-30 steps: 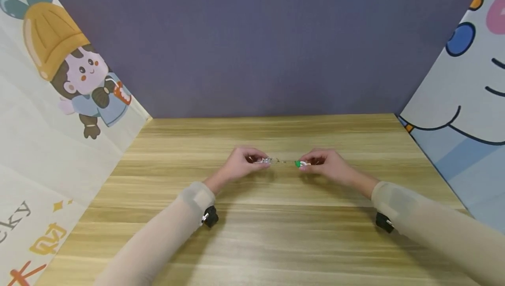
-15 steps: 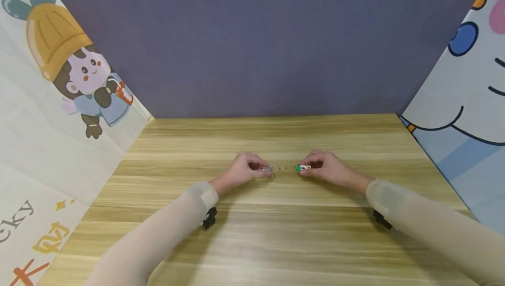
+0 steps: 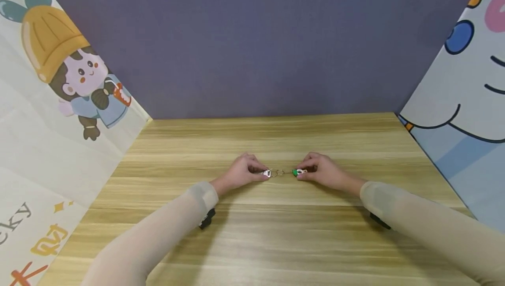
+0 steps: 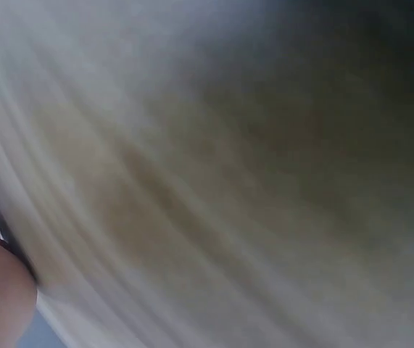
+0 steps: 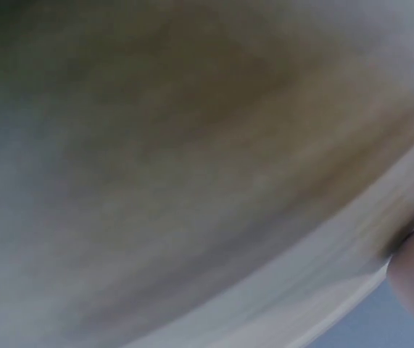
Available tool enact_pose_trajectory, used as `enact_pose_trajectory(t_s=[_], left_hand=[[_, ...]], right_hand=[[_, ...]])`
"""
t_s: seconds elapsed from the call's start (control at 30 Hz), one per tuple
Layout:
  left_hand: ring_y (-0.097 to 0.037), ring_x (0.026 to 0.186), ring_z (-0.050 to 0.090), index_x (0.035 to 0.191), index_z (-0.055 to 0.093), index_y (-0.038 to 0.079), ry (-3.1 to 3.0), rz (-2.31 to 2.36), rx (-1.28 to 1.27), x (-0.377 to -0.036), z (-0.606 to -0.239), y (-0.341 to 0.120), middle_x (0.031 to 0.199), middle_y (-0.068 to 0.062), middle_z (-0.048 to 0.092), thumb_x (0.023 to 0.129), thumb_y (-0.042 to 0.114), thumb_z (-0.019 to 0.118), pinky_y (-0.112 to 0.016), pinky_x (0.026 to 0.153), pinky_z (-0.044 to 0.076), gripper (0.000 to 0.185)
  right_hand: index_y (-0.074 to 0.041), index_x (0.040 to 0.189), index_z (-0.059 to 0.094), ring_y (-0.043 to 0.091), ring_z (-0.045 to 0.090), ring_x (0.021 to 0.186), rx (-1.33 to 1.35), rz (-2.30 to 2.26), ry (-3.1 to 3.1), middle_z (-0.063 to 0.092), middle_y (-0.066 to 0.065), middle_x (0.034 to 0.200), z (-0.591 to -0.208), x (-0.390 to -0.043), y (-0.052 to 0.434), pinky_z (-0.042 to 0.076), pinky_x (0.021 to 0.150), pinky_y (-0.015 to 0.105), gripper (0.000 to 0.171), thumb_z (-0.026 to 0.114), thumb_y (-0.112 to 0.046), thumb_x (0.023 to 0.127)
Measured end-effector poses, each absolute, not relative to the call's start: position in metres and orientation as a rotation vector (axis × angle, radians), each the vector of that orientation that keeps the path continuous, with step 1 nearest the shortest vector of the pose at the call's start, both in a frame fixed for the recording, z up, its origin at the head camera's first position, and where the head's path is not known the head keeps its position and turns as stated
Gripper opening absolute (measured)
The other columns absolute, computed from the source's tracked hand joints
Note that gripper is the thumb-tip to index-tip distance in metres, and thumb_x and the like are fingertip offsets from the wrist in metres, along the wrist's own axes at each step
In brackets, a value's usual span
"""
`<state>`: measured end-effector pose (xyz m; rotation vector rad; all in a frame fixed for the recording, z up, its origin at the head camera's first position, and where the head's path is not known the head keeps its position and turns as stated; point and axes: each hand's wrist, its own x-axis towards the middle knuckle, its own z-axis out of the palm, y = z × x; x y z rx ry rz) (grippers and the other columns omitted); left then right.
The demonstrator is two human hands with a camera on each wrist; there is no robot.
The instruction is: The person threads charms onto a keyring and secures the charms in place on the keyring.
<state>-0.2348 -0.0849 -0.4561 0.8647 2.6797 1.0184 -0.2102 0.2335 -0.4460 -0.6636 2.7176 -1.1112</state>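
Lying left-right between both hands: keychain (image 3: 281, 172).

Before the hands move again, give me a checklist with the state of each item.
1. Left hand pinches the clear-and-silver end piece: ok.
2. Right hand pinches the green-and-white end piece: ok.
3. Small chain runs between the two pieces without a visible break: cannot tell, too small.
4. Both hands low over the wooden table: ok.
5. Wrist views usable: not ok, both blurred.
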Motion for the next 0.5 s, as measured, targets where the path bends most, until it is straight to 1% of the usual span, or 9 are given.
enact_pose_trajectory(t_s=[0.07,0.1,0.13,0.17,0.23,0.3,0.37,0.43,0.5], left_hand=[[-0.011,0.094,0.055,0.117,0.082,0.02,2.681,1.014,0.858,-0.235,-0.456,-0.085,0.103,0.005,0.074,0.087,0.035,0.089,-0.049,0.122,0.039,0.033],[-0.011,0.094,0.055,0.117,0.082,0.02,2.682,1.011,0.855,-0.234,-0.456,-0.085,0.103,0.005,0.074,0.087,0.035,0.088,-0.05,0.127,0.035,0.034],[-0.012,0.095,0.056,0.117,0.082,0.02,2.685,1.008,0.854,-0.234,-0.455,-0.085,0.103,0.005,0.074,0.088,0.035,0.088,-0.051,0.13,0.031,0.034],[-0.012,0.095,0.056,0.118,0.082,0.02,2.685,1.005,0.851,-0.234,-0.455,-0.085,0.103,0.005,0.073,0.088,0.035,0.088,-0.051,0.13,0.031,0.034],[-0.012,0.095,0.056,0.118,0.082,0.02,2.683,0.999,0.849,-0.234,-0.454,-0.085,0.103,0.004,0.073,0.088,0.035,0.088,-0.047,0.12,0.041,0.034],[-0.012,0.095,0.056,0.119,0.082,0.019,2.683,0.991,0.851,-0.235,-0.454,-0.085,0.103,0.004,0.073,0.088,0.035,0.088,-0.039,0.105,0.048,0.036],[-0.011,0.096,0.057,0.121,0.081,0.018,2.671,0.985,0.849,-0.237,-0.452,-0.084,0.105,0.003,0.072,0.087,0.034,0.089,-0.032,0.092,0.05,0.038],[-0.012,0.095,0.059,0.122,0.08,0.015,2.663,0.99,0.863,-0.24,-0.447,-0.084,0.106,0.0,0.072,0.087,0.033,0.089,-0.028,0.088,0.052,0.041],[-0.016,0.096,0.062,0.123,0.079,0.013,2.662,1.014,0.862,-0.244,-0.439,-0.083,0.109,-0.004,0.072,0.088,0.032,0.089,-0.03,0.086,0.055,0.041]], right_hand=[[-0.013,0.117,0.082,0.015,0.058,0.092,-0.675,-1.089,2.725,0.068,0.002,0.108,-0.445,-0.209,0.233,0.052,0.079,0.023,0.031,0.087,-0.026,0.09],[-0.013,0.118,0.082,0.015,0.058,0.092,-0.677,-1.08,2.726,0.068,0.002,0.108,-0.445,-0.209,0.232,0.052,0.079,0.023,0.031,0.087,-0.026,0.09],[-0.012,0.119,0.082,0.015,0.058,0.092,-0.686,-1.07,2.728,0.068,0.003,0.108,-0.445,-0.209,0.232,0.052,0.078,0.023,0.032,0.087,-0.026,0.09],[-0.01,0.12,0.081,0.015,0.058,0.092,-0.692,-1.071,2.724,0.068,0.004,0.109,-0.444,-0.209,0.232,0.052,0.078,0.023,0.034,0.086,-0.026,0.091],[-0.006,0.124,0.079,0.015,0.059,0.093,-0.707,-1.063,2.726,0.068,0.006,0.11,-0.443,-0.21,0.231,0.052,0.078,0.022,0.039,0.087,-0.026,0.091],[-0.003,0.128,0.076,0.017,0.06,0.095,-0.719,-1.053,2.723,0.068,0.009,0.112,-0.439,-0.212,0.231,0.053,0.08,0.024,0.047,0.087,-0.027,0.09],[-0.003,0.134,0.072,0.019,0.06,0.097,-0.717,-1.018,2.729,0.067,0.01,0.115,-0.432,-0.214,0.231,0.053,0.082,0.027,0.053,0.087,-0.03,0.09],[-0.005,0.139,0.069,0.022,0.062,0.102,-0.702,-0.963,2.747,0.066,0.011,0.12,-0.422,-0.217,0.231,0.054,0.085,0.032,0.058,0.085,-0.033,0.092],[-0.007,0.144,0.066,0.028,0.062,0.109,-0.679,-0.908,2.773,0.063,0.014,0.128,-0.409,-0.221,0.232,0.054,0.087,0.04,0.059,0.082,-0.035,0.095]])
